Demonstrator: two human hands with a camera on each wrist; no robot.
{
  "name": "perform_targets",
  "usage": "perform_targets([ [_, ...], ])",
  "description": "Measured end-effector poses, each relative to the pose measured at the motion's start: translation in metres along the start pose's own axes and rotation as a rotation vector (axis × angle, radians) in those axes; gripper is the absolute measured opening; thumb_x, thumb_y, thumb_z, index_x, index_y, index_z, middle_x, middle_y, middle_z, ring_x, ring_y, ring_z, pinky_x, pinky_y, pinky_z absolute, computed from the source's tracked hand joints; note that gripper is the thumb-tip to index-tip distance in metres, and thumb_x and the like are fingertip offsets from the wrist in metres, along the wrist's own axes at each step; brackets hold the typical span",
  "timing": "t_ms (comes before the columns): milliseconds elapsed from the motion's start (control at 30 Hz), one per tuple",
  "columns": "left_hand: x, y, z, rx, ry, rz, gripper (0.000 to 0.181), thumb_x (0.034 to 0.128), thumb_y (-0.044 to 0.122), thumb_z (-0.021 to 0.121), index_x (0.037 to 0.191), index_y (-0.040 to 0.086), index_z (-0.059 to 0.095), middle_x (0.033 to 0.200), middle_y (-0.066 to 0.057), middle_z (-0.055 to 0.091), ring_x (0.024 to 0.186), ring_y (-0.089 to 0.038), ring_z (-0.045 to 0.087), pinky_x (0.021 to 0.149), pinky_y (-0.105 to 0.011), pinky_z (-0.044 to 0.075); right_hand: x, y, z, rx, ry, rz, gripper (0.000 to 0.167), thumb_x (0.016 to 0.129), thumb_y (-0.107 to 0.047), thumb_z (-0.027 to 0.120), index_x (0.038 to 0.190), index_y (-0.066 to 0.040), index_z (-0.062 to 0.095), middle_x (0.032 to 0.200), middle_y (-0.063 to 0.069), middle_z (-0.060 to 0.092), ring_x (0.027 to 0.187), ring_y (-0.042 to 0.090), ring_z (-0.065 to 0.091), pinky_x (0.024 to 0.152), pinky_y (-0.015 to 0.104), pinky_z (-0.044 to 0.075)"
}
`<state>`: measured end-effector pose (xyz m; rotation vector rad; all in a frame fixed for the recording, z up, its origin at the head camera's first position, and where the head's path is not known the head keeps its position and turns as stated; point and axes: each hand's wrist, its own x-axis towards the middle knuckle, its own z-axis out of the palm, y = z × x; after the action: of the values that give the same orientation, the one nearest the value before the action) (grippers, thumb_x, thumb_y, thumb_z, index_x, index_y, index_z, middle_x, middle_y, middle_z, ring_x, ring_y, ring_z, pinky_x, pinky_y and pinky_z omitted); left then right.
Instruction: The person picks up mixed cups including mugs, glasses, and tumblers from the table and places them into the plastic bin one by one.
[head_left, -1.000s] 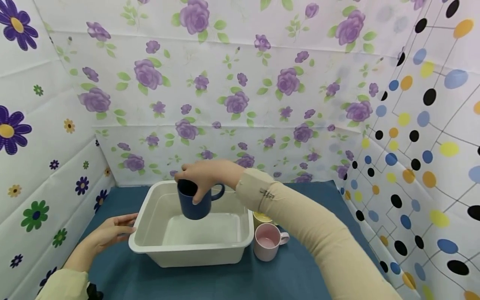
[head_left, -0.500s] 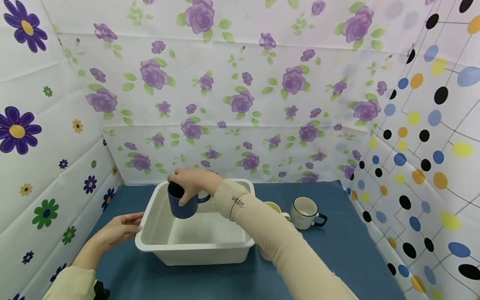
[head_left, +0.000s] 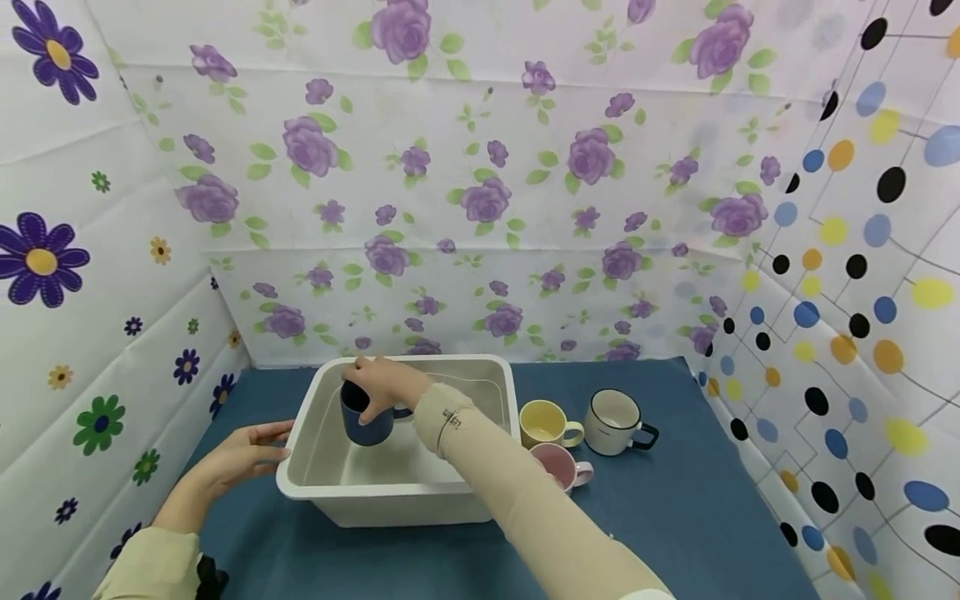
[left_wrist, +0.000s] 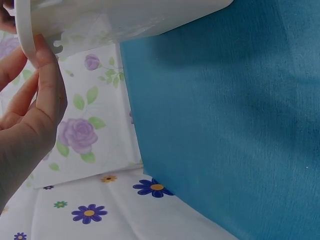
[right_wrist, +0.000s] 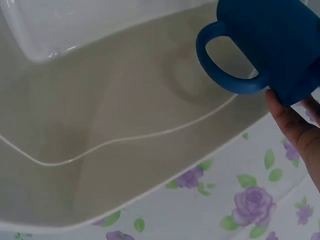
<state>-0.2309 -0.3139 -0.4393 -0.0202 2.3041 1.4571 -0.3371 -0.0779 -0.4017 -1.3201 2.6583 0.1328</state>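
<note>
A dark blue mug (head_left: 366,428) is inside the left part of a white plastic basin (head_left: 405,490). My right hand (head_left: 386,387) grips it from above, at its rim. In the right wrist view the mug (right_wrist: 272,47) shows its handle, with fingers at its rim; whether its base touches the basin floor I cannot tell. My left hand (head_left: 238,458) touches the basin's left rim with nearly straight fingers. From the left wrist camera, its fingertips (left_wrist: 44,47) meet the rim's edge.
Right of the basin stand a yellow mug (head_left: 542,423), a white mug (head_left: 611,423) with black rim and handle, and a pink mug (head_left: 557,463) partly behind my right sleeve. Blue cloth (head_left: 712,500) covers the table. Patterned sheets enclose the back and sides.
My right hand has moved left, then lower into the basin, with the blue mug. The sleeve's shift uncovers the mugs at the right. My left hand stays at the rim.
</note>
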Motion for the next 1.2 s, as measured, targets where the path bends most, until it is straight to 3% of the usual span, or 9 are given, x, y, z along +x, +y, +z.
perform_targets([
  [200,0.0,-0.001,0.002,-0.022,-0.005,0.007,0.071,0.0895,0.013,0.063,0.143,-0.011,0.024,0.146,-0.034,0.027,0.115,-0.021,0.054,0.092,-0.043,0.052,0.012,-0.004,0.021,-0.027,0.023,0.018,0.081,0.081,-0.051,0.067,0.147,-0.02,0.031,0.147,0.005,0.036,0.128,0.021,0.045,0.107,0.028,0.039],
  [433,0.004,-0.003,0.004,-0.05,-0.017,0.017,0.069,0.0894,0.011,0.063,0.143,-0.012,0.026,0.144,-0.033,0.032,0.114,-0.02,0.055,0.093,-0.044,0.052,0.018,0.0,0.041,-0.004,0.033,0.035,0.081,0.08,-0.049,0.07,0.146,-0.021,0.031,0.145,0.006,0.036,0.123,0.025,0.047,0.102,0.03,0.044],
  [733,-0.001,-0.002,0.0,-0.062,0.001,0.028,0.068,0.0896,0.01,0.061,0.143,-0.011,0.026,0.144,-0.033,0.032,0.117,-0.024,0.054,0.094,-0.045,0.051,0.025,-0.004,0.047,-0.116,-0.003,0.018,0.082,0.079,-0.048,0.071,0.145,-0.018,0.032,0.136,0.004,0.045,0.117,0.02,0.049,0.101,0.028,0.044],
  [900,-0.002,0.0,0.0,-0.065,0.009,0.017,0.066,0.089,0.009,0.062,0.142,-0.012,0.028,0.143,-0.032,0.034,0.114,-0.022,0.055,0.094,-0.047,0.051,0.026,-0.007,0.054,-0.089,-0.031,0.01,0.08,0.078,-0.047,0.072,0.141,-0.017,0.034,0.137,0.005,0.044,0.122,0.022,0.049,0.103,0.028,0.042],
  [1200,-0.002,0.001,0.002,-0.069,0.026,0.007,0.065,0.0885,0.007,0.062,0.141,-0.012,0.029,0.142,-0.033,0.035,0.113,-0.022,0.055,0.094,-0.048,0.05,0.028,-0.007,0.067,-0.068,-0.065,0.003,0.081,0.076,-0.046,0.074,0.142,-0.02,0.034,0.138,0.003,0.044,0.116,0.021,0.052,0.099,0.028,0.046],
])
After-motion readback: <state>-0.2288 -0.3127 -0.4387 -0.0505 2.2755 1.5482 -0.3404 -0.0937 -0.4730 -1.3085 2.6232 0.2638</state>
